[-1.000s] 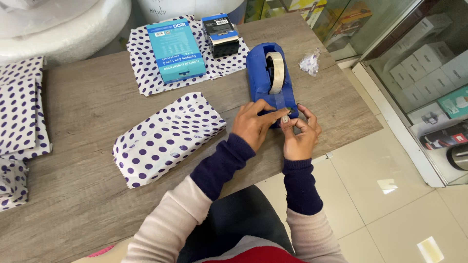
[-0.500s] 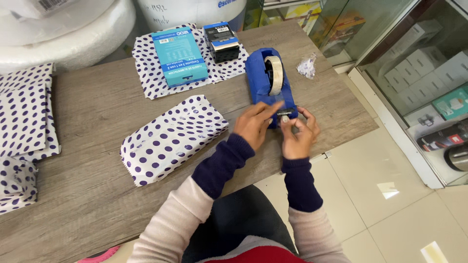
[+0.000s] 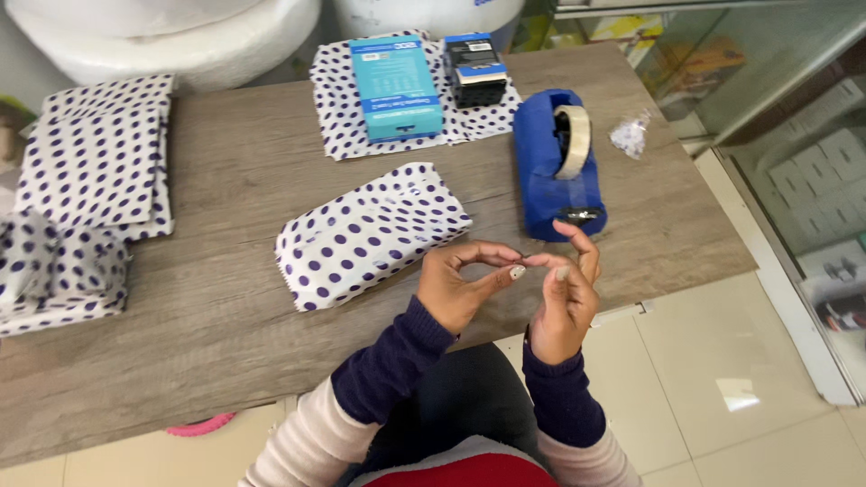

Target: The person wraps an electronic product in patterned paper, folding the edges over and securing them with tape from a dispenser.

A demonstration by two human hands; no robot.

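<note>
Both hands are hovering over the near edge of the wooden table, above a bare strip of it. The left hand and right hand are meeting fingertip to fingertip, pinched together on something too small and clear to make out. Just left of them, a polka-dot wrapped parcel is lying slanted on the table, white with purple dots. Just beyond the right hand, the blue tape dispenser is sitting near the table's right edge, its roll standing upright. Farther back, 2 boxes, a teal box and a dark box, are resting on dotted paper. At the far left, dotted sheets are lying stacked.
</note>
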